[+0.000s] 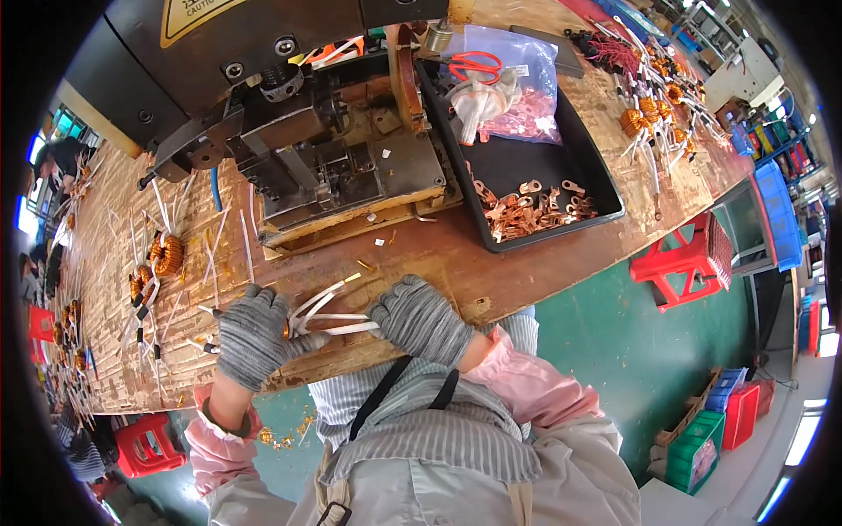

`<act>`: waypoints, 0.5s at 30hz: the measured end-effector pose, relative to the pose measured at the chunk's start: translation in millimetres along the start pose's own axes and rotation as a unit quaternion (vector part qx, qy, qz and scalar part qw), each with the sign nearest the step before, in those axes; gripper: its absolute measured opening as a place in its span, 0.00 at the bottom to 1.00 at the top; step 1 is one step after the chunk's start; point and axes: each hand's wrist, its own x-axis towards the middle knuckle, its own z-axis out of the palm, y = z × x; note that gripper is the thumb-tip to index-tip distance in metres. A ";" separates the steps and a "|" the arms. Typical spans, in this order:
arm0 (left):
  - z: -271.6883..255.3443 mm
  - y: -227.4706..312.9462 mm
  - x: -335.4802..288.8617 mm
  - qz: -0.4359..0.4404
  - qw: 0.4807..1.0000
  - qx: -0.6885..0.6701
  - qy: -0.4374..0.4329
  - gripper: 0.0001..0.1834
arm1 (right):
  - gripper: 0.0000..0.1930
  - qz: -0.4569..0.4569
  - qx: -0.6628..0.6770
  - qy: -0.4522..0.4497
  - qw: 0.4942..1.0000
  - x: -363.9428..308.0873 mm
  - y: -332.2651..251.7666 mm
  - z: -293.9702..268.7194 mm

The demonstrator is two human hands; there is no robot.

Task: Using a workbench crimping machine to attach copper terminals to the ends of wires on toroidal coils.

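Note:
Both my hands wear grey knitted gloves and rest near the table's front edge. My left hand (254,337) is closed around the base of a bundle of white-sleeved wire leads (326,305); a sliver of copper colour shows at its fingers, the rest is hidden. The leads fan out rightward, one with a bare yellowish tip. My right hand (421,320) has its fingers curled on the ends of the lower leads. Just beyond my hands stands a dark press machine (351,197) with a few white scraps on its base.
Right of the press, a black tray (614,213) holds copper ring lugs (526,210), a plastic bag (539,57), red-handled scissors (476,66) and a white glove (485,101). Copper-wound coils (167,254) lie at left; more coils (649,114) are heaped far right. A red stool (684,263) stands beyond the edge.

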 end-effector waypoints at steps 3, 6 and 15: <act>3.4 -5.5 -7.7 -0.042 0.999 0.010 0.020 0.25 | 0.09 0.012 0.026 -0.005 1.000 2.9 -4.3 3.0; 8.2 -7.6 -9.2 -0.005 0.998 0.036 0.056 0.18 | 0.12 0.006 0.062 -0.009 0.998 5.9 -1.8 7.3; -0.7 -1.9 11.6 0.051 0.992 -0.111 -0.027 0.08 | 0.14 -0.035 0.068 0.038 0.996 0.4 3.0 15.2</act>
